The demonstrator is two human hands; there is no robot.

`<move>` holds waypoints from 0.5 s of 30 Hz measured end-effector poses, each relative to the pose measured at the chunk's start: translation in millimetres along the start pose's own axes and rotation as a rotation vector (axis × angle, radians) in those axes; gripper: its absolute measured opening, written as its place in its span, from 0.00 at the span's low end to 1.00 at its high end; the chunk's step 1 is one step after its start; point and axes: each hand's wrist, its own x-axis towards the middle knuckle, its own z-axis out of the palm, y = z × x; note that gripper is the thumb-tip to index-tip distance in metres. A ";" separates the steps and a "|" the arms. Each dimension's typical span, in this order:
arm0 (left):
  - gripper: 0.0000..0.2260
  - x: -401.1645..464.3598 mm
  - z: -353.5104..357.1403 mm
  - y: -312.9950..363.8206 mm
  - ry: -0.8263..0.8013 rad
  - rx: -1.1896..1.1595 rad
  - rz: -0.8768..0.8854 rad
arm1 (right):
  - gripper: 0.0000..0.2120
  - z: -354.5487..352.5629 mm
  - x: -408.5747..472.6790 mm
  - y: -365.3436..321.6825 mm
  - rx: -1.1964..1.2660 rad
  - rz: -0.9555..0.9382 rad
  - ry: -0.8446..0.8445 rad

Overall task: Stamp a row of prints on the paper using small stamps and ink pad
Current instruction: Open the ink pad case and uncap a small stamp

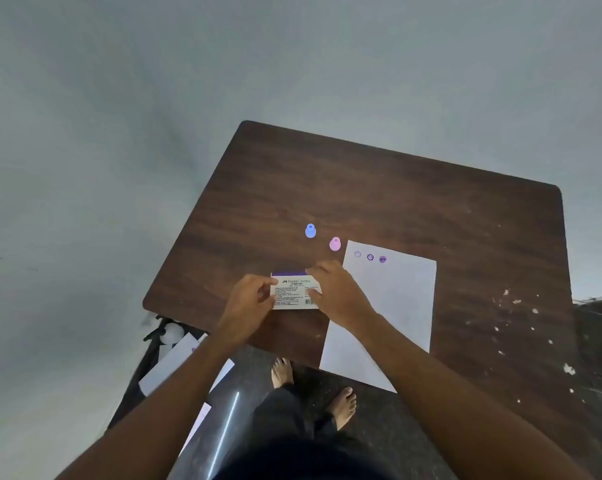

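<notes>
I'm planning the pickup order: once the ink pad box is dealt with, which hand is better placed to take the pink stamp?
Right, probably. The right hand holds the ink pad box's right end, just below the pink stamp and beside the paper. The left hand is at the far end.

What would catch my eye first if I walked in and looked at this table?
Probably the two hands, the left hand and the right hand, holding a small white ink pad box near the front edge of the dark wooden table. Right of it lies a white sheet of paper with three purple prints in a row at its top. A blue stamp and a pink stamp stand just behind.
</notes>
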 end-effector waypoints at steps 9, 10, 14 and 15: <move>0.35 31.6 1.4 -11.1 -0.164 0.342 0.162 | 0.46 33.7 21.3 8.9 -0.199 0.031 -0.216; 0.38 34.6 3.8 -11.0 -0.184 0.371 0.184 | 0.46 36.5 22.2 10.4 -0.223 0.014 -0.210; 0.43 38.1 11.6 -9.9 -0.189 0.447 0.282 | 0.39 39.6 25.3 13.5 -0.303 -0.063 -0.165; 0.43 39.2 11.4 -10.1 -0.183 0.466 0.305 | 0.38 39.8 25.8 13.8 -0.313 -0.075 -0.161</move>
